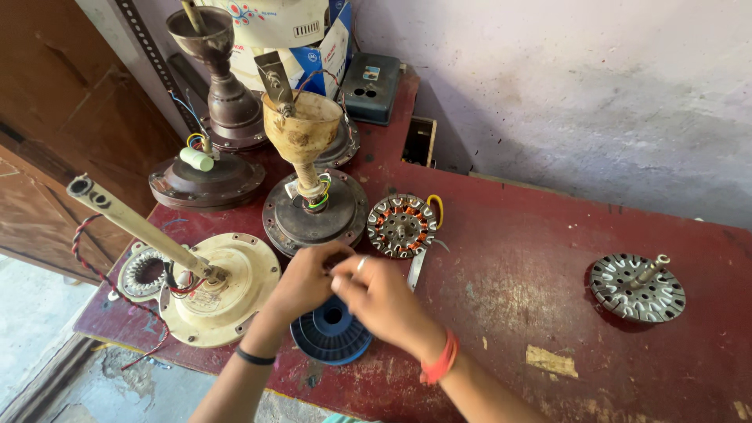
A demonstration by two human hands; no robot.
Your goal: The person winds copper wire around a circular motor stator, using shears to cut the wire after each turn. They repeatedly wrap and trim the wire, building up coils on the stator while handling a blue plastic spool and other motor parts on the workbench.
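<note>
A worn red surface, scratched and flaked to pale patches, is set against a rough whitish wall, with a brown wooden door at its far side.

A blue ribbed spool, round with a hollow centre, is taken as the landmark. Directly above it the left hand and the right hand are brought together, fingertips pinched close over something too small to be made out; whether anything is gripped cannot be told. The spool lies on the surface just beneath both hands, partly covered by them, and contact cannot be told.

Beyond the spool a dark, dusty metal fan motor with a tan cup-shaped cover is seen. Beside the motor, a round stator wound with copper wire is placed. Next to the spool a cream fan motor with a long rod is laid. Well apart from the spool, a grey slotted rotor disc rests.
</note>
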